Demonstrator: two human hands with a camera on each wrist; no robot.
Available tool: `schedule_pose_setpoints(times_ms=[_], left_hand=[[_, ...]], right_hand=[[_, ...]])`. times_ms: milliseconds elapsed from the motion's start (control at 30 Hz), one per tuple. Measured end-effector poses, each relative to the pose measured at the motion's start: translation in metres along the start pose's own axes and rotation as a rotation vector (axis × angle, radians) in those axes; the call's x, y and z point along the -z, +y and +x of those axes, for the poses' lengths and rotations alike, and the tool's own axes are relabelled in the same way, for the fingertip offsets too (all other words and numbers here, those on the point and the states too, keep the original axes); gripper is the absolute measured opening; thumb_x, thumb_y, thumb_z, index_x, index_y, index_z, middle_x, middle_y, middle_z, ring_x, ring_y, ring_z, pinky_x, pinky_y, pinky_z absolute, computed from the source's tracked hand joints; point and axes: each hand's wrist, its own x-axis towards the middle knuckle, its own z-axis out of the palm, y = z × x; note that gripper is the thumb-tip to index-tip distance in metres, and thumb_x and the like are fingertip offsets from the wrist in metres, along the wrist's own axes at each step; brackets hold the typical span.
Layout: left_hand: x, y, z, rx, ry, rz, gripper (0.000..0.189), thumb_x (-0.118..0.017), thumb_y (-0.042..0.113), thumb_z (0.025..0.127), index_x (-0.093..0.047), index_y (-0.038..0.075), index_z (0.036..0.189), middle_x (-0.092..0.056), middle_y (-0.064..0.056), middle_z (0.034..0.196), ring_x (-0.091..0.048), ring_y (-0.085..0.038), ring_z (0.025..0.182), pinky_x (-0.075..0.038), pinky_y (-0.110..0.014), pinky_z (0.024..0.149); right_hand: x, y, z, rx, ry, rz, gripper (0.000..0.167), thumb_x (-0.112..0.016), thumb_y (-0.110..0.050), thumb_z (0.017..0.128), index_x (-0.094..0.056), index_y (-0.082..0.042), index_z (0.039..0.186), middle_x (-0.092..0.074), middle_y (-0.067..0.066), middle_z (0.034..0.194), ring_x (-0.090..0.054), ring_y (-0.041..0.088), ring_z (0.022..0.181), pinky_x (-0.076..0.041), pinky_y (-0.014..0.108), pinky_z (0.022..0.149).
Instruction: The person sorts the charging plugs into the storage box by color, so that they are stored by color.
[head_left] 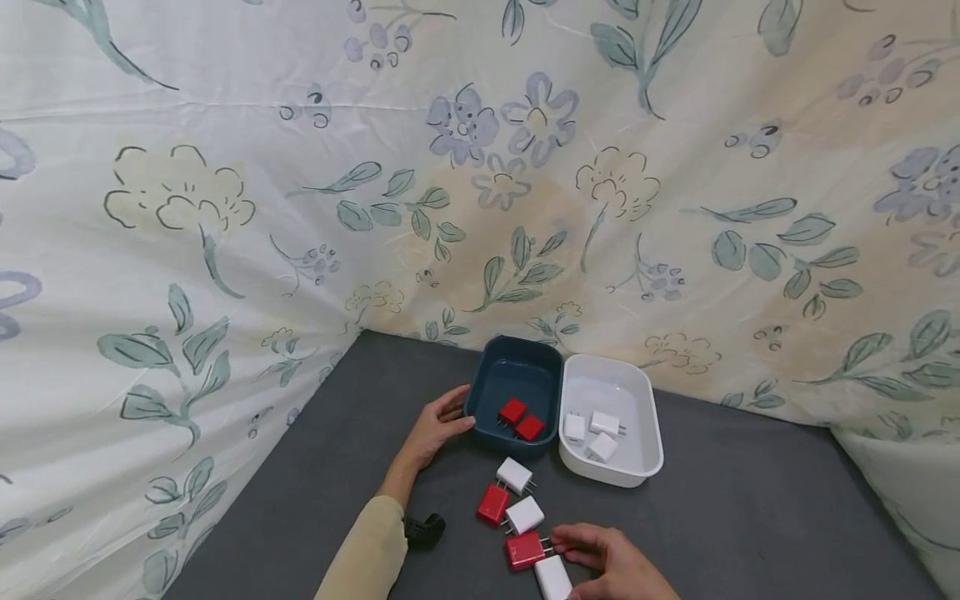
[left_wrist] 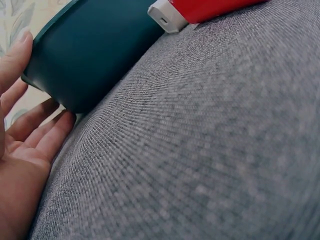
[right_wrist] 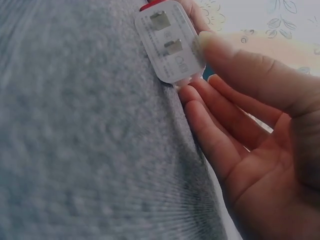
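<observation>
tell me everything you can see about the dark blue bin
The dark blue bin is an open-topped, deep-sided tray with rounded corners and smooth walls that look like plastic. It stands upright on the grey surface, near the floral cloth. The person's left hand touches its left side; its right side is against or very close to the white bin. Two red plug adapters lie inside, toward its near end.

A cloth-screened table (head_left: pixel 735 500), home or studio unclear

Pale floral cloth (head_left: pixel 300 133), creased like a hung sheet, rises behind the table's far edge and turns along the left edge from the far left corner (a household sort of print, leaves and blossoms). Grey woven fabric (left_wrist: pixel 200 150) covers the table out to its far corners.
</observation>
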Motion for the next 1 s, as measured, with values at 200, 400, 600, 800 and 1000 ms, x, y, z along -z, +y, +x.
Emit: schedule_pose_setpoints(times_ms=[200,400,600,800,1000], left_hand=[[0.000,0.011,-0.004,0.015,-0.031,-0.003,0.066,-0.069,0.014,0.091,-0.039,0.011,0.150,-0.044,-0.023,0.148,-0.047,-0.039,0.133,-0.050,-0.039,0.100],[-0.001,0.019,-0.007,0.005,-0.030,0.006,0.066,-0.069,0.014,0.091,-0.039,0.008,0.149,-0.044,-0.024,0.147,-0.047,-0.040,0.133,-0.049,-0.040,0.101],[-0.002,0.029,-0.010,0.014,-0.048,0.018,0.068,-0.069,0.014,0.091,-0.036,0.005,0.150,-0.044,-0.025,0.148,-0.048,-0.039,0.133,-0.050,-0.037,0.100],[0.001,0.018,-0.006,0.029,-0.049,0.008,0.068,-0.067,0.013,0.092,-0.034,0.006,0.151,-0.042,-0.024,0.150,-0.046,-0.039,0.134,-0.049,-0.038,0.102],[0.002,0.001,0.001,0.014,-0.023,0.016,0.066,-0.068,0.015,0.092,-0.038,0.012,0.150,-0.044,-0.021,0.149,-0.047,-0.038,0.133,-0.049,-0.040,0.102]], right_hand=[[-0.001,-0.001,-0.001,0.004,0.030,-0.026,0.071,-0.079,-0.001,0.077,-0.044,0.014,0.138,-0.055,0.026,0.134,-0.061,0.011,0.116,-0.051,0.023,0.095],[-0.001,-0.002,-0.001,-0.029,0.067,-0.036,0.065,-0.079,-0.002,0.077,-0.051,0.010,0.134,-0.062,0.020,0.127,-0.063,0.018,0.113,-0.053,0.024,0.092],[-0.001,-0.001,-0.002,-0.026,0.051,-0.012,0.064,-0.078,-0.001,0.077,-0.051,0.009,0.135,-0.060,0.020,0.130,-0.061,0.016,0.114,-0.052,0.024,0.094],[-0.001,0.000,-0.001,0.008,0.010,-0.008,0.067,-0.076,0.000,0.079,-0.047,0.008,0.138,-0.053,0.026,0.137,-0.059,0.008,0.116,-0.050,0.024,0.097],[-0.001,0.002,-0.001,0.038,-0.017,-0.038,0.068,-0.076,-0.001,0.080,-0.045,0.008,0.140,-0.049,0.030,0.139,-0.058,-0.001,0.114,-0.050,0.022,0.097]])
